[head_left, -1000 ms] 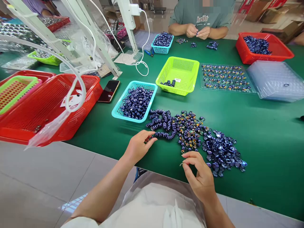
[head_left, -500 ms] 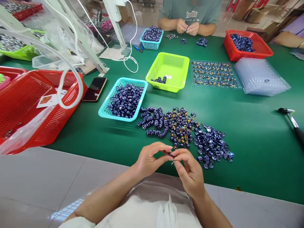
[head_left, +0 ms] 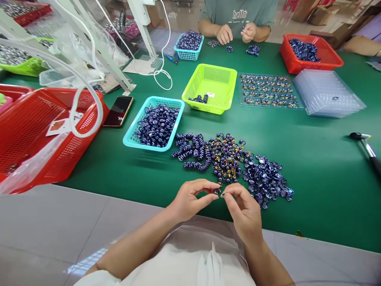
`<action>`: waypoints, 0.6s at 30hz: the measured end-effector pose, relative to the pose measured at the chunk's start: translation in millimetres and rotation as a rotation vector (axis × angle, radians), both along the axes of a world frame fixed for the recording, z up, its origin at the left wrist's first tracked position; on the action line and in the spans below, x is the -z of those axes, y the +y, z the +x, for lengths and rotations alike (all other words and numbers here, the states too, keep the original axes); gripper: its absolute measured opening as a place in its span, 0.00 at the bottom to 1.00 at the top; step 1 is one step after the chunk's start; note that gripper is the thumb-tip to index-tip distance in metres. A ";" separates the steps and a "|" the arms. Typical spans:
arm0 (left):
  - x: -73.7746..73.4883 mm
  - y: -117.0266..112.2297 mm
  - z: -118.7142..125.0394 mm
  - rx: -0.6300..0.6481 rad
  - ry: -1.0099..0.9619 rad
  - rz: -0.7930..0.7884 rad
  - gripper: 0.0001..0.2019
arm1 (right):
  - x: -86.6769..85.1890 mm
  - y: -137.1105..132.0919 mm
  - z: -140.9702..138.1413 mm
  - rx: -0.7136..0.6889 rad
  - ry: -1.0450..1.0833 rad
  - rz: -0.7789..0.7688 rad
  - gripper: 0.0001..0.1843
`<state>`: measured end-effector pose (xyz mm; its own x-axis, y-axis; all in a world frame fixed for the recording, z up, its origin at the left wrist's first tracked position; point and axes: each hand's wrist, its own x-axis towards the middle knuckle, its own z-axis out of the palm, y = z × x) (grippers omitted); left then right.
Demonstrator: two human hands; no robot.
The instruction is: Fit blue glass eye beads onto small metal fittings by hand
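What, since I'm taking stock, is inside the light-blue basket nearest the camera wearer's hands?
The light-blue basket holds a loose heap of shiny dark-blue rings. The heap hides its own lower pieces and the floor beneath them, so whatever lies there cannot be seen.

I have the left forearm (head_left: pixel 143 241) and right forearm (head_left: pixel 269 256) angled inward; the left grip (head_left: pixel 190 200) and right grip (head_left: pixel 245 210) face each other, just apart, both in pinch position.

A green worktable (head_left: pixel 321 167), heaped shiny parts (head_left: pixel 269 179) and a co-worker (head_left: pixel 238 26) opposite show a workshop
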<state>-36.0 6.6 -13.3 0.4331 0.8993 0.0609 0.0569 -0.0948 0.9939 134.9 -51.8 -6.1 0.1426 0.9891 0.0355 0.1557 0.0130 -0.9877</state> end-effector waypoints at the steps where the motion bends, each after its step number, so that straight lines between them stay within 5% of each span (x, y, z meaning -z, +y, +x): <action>1: -0.7 0.4 0.4 0.006 0.004 0.034 0.09 | -1.4 1.1 -0.1 -0.017 -0.019 -0.013 0.05; 18: -0.4 5.4 0.7 0.061 0.072 0.352 0.10 | -1.5 3.6 2.0 -0.043 -0.093 -0.120 0.07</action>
<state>-35.4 11.9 -12.9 0.5001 0.8009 0.3292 0.1093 -0.4355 0.8935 136.9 -48.3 -4.6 0.1017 0.9922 -0.0724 0.2488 -0.0958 -0.9638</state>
